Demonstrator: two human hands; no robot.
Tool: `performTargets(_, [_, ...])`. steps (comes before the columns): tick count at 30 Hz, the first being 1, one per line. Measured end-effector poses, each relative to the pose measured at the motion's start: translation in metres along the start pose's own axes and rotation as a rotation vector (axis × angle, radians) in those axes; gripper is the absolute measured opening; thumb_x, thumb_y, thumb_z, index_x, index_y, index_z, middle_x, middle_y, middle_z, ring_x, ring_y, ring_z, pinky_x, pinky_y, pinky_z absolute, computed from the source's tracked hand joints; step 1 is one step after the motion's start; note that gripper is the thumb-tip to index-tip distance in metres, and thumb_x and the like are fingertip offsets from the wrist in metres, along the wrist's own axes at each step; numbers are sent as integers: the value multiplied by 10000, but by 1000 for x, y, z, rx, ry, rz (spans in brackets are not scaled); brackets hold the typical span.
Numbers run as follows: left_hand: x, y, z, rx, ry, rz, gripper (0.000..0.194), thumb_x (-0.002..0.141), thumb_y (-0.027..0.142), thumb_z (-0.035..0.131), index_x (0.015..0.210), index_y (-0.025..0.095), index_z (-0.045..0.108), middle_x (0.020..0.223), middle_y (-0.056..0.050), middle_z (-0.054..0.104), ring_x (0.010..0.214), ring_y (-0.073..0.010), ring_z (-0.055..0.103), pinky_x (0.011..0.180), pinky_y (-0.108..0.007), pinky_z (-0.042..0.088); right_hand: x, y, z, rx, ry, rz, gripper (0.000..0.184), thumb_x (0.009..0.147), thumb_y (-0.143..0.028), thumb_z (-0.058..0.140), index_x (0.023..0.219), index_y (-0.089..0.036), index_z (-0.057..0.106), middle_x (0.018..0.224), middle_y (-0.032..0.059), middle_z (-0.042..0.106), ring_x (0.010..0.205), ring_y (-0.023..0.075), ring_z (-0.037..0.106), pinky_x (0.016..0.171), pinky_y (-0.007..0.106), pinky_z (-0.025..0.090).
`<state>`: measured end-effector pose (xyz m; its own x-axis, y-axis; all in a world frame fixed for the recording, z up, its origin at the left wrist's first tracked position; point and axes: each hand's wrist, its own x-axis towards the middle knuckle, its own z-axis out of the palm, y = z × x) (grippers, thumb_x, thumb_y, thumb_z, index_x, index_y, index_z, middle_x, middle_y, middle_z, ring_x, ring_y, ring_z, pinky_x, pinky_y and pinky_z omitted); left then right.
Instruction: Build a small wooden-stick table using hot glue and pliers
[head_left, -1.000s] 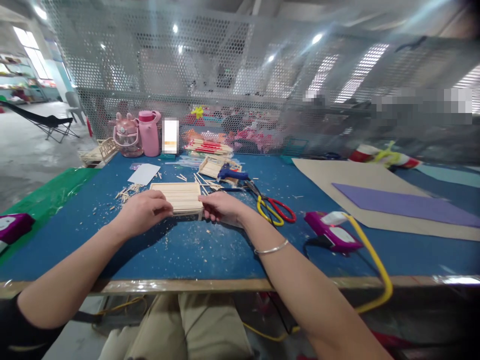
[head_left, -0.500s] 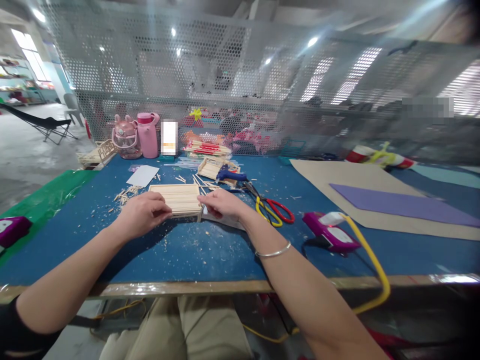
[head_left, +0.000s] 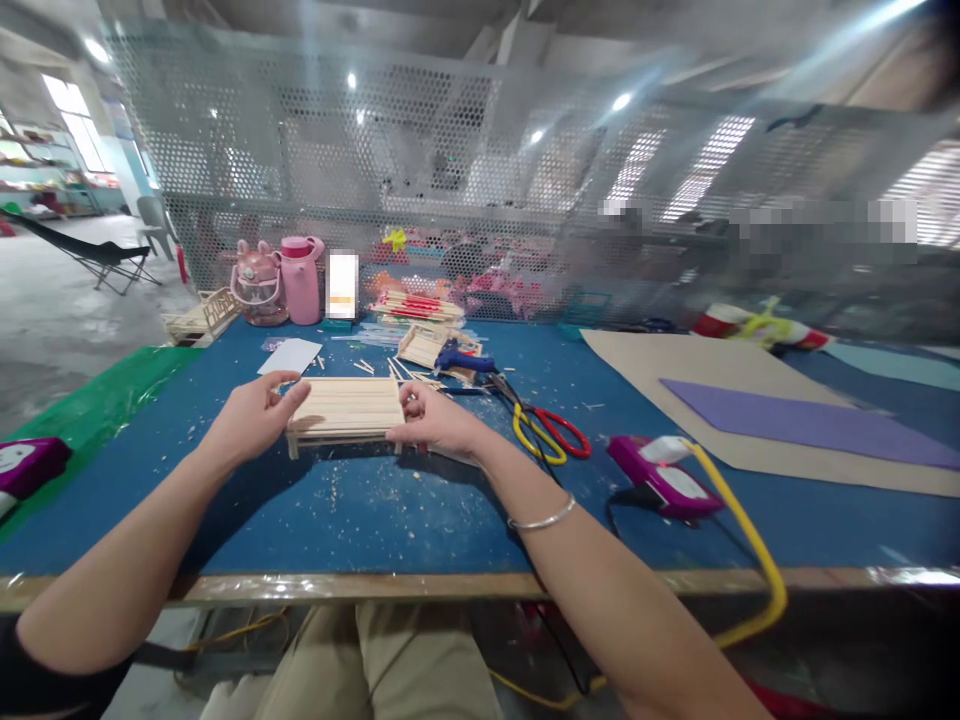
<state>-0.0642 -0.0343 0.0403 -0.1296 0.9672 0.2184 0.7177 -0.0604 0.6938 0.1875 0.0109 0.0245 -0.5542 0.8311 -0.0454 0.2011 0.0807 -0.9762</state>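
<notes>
A small slatted wooden stick frame (head_left: pixel 346 408), made of pale sticks with short legs beneath, is held level over the blue table. My left hand (head_left: pixel 259 415) grips its left end, thumb on the top edge. At the opposite end, my right hand (head_left: pixel 435 420) has its thumb and fingers closed on the right side; some fingertips are hidden behind the frame. Loose sticks (head_left: pixel 409 373) lie just behind it. Past my right hand are a blue glue gun (head_left: pixel 463 356) and scissors (head_left: pixel 551 435) with yellow and red handles.
Pink bottles (head_left: pixel 301 280) and a bundle of red-marked sticks (head_left: pixel 418 308) stand along the perforated screen (head_left: pixel 315 160). A purple power socket (head_left: pixel 664 480) with a yellow cable sits at right, near a purple sheet (head_left: pixel 795 420) on beige board. White paper (head_left: pixel 291 356) lies at back left.
My left hand has slid from the frame's front edge to its left end. My right hand has shifted from pointing at the right corner to gripping that side.
</notes>
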Motion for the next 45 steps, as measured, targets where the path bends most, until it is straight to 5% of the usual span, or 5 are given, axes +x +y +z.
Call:
performTargets(5, [-3, 6, 7, -568, 22, -66, 672, 646, 713, 468, 950, 122, 569, 589, -3, 564, 505, -136, 515, 533, -265, 419, 7, -2, -2, 74, 223, -89, 469, 569, -384, 706, 781, -230, 317, 470, -129, 510, 346, 55, 410, 350, 162, 323])
performTargets(28, [-8, 14, 27, -860, 243, -57, 301, 626, 361, 672, 848, 168, 604, 669, 40, 524, 580, -78, 462, 525, -184, 342, 10, -1, 14, 262, 372, -176, 413, 547, -356, 723, 760, -217, 397, 514, -113, 478, 416, 57, 376, 387, 179, 319])
performTargets(34, [-1, 13, 12, -1146, 49, -389, 352, 731, 481, 542, 882, 165, 579, 533, 33, 527, 440, -101, 485, 417, -196, 378, 9, 0, 5, 152, 289, -305, 409, 590, -312, 710, 859, -218, 417, 542, -107, 499, 462, 66, 399, 452, 190, 319])
performTargets(39, [4, 11, 12, -1032, -186, -554, 144, 682, 185, 635, 811, 121, 633, 607, -28, 631, 469, -114, 561, 412, -195, 452, 8, -8, 9, 14, 298, -419, 378, 614, -286, 689, 892, -211, 444, 611, -85, 497, 550, 75, 433, 553, 214, 355])
performTargets(45, [11, 3, 14, -1095, -105, -527, 100, 705, 170, 607, 777, 125, 660, 669, -52, 662, 506, -121, 568, 417, -208, 463, 1, -35, -15, -289, 209, -250, 501, 699, -388, 619, 1120, -221, 406, 964, 32, 571, 671, 113, 509, 591, 254, 410])
